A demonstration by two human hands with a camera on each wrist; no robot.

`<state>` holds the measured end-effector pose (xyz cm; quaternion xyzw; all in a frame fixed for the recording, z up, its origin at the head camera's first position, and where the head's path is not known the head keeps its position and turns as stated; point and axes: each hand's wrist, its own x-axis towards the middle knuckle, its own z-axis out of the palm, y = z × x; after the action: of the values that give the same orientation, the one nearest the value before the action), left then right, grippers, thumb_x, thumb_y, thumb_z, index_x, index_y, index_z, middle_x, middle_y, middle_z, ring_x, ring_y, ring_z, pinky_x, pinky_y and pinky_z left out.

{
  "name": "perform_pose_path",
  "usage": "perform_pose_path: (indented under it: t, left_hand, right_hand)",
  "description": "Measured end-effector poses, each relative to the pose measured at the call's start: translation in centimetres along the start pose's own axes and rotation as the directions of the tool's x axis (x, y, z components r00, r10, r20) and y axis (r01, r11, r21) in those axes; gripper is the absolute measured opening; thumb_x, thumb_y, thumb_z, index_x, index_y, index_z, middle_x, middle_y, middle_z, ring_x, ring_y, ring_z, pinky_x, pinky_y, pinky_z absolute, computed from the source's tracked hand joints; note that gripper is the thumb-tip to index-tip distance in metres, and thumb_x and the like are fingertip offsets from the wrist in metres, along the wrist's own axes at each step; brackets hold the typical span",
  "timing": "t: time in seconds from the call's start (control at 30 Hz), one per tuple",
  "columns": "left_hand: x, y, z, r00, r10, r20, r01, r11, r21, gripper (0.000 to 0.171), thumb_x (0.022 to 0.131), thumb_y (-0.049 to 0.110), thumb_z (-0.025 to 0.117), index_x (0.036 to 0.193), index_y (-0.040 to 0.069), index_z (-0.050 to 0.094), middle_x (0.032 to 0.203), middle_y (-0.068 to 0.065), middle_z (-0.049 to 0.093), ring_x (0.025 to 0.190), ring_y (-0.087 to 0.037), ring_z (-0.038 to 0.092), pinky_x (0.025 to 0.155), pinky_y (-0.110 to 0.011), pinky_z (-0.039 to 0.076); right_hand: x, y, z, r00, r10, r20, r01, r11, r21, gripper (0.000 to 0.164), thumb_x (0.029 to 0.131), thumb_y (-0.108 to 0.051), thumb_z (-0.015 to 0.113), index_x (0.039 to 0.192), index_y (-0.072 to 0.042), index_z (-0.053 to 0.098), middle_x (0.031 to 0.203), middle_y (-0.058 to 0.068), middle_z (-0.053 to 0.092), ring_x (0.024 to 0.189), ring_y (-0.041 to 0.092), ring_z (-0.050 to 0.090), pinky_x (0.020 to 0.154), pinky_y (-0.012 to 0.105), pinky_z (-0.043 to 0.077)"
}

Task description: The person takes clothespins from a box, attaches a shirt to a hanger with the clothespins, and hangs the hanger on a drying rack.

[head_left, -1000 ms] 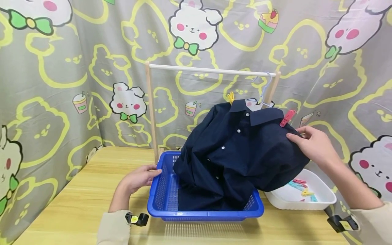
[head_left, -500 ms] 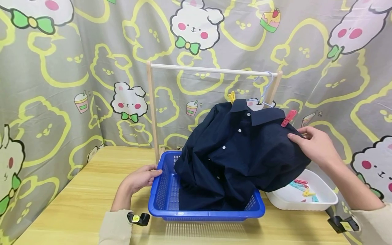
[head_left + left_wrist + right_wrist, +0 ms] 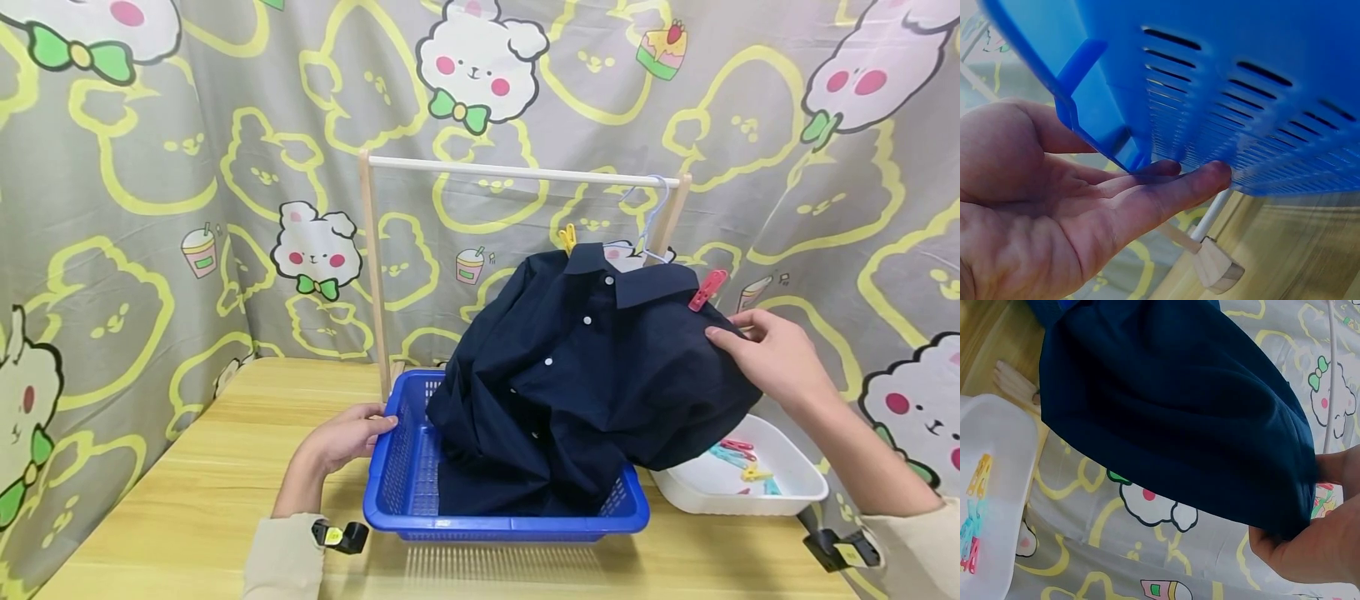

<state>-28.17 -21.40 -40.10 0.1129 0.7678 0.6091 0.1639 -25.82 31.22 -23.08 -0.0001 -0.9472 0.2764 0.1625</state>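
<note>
A dark navy button-up shirt (image 3: 570,367), its collar upright, droops with its lower part inside the blue plastic basket (image 3: 506,524). My right hand (image 3: 776,354) pinches the shirt near its right-hand shoulder, thumb in front. In the right wrist view the sleeve cloth (image 3: 1179,412) hangs from that pinch. A yellow clothespin (image 3: 567,238) and a pink clothespin (image 3: 708,290) sit at the two shoulders. Behind the collar shows a light-blue hanger (image 3: 651,223), its hook at the rack's rod. My left hand (image 3: 341,437) grips the basket's left rim, with fingers (image 3: 1166,203) against the outer wall.
A small rack with wooden posts (image 3: 373,275) and a white rod (image 3: 517,172) stands behind the basket. At right, a white tray (image 3: 720,502) holds several coloured clothespins (image 3: 731,452). Wood-grain tabletop (image 3: 187,475) lies below, and a patterned curtain (image 3: 300,100) surrounds it.
Both hands keep their holds on the shirt and the basket. The whole scene has shifted very slightly right in view; otherwise nothing has visibly moved.
</note>
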Motion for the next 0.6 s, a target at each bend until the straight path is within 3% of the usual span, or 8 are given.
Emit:
perform_pose_path:
  t: [0.2,0.33,0.6]
  left_hand:
    - [0.1,-0.1,-0.1,1.0,0.009,0.017,-0.008,1.0,-0.008,0.05,0.107,0.02,0.045,0.142,-0.015,0.036,0.134,-0.033,0.057,0.12,-0.04,0.063,0.103,-0.053,0.05]
    - [0.1,-0.1,-0.1,1.0,0.013,0.022,-0.013,1.0,-0.008,0.05,0.107,0.02,0.045,0.141,-0.016,0.036,0.132,-0.033,0.058,0.117,-0.037,0.065,0.102,-0.052,0.05]
    - [0.2,-0.1,-0.2,0.999,0.02,0.03,-0.02,1.0,-0.016,0.05,0.107,0.019,0.045,0.141,-0.017,0.036,0.131,-0.034,0.058,0.115,-0.034,0.066,0.101,-0.05,0.051]
  right_hand:
    - [-0.1,-0.1,0.0,1.0,-0.012,-0.022,0.012,1.0,-0.018,0.063,0.102,-0.046,0.052,0.134,0.008,0.05,0.118,0.037,0.054,0.102,0.049,0.05,0.081,0.06,0.047]
    - [-0.2,-0.5,0.0,0.995,-0.018,-0.094,0.015,0.999,-0.039,0.059,0.102,-0.043,0.054,0.134,0.006,0.05,0.116,0.035,0.056,0.101,0.048,0.051,0.076,0.052,0.045]
    - [-0.6,-2.5,0.2,0.975,-0.008,-0.223,0.018,0.999,0.046,0.064,0.1,-0.039,0.056,0.145,0.003,0.039,0.132,0.032,0.048,0.119,0.049,0.046,0.084,0.058,0.041]
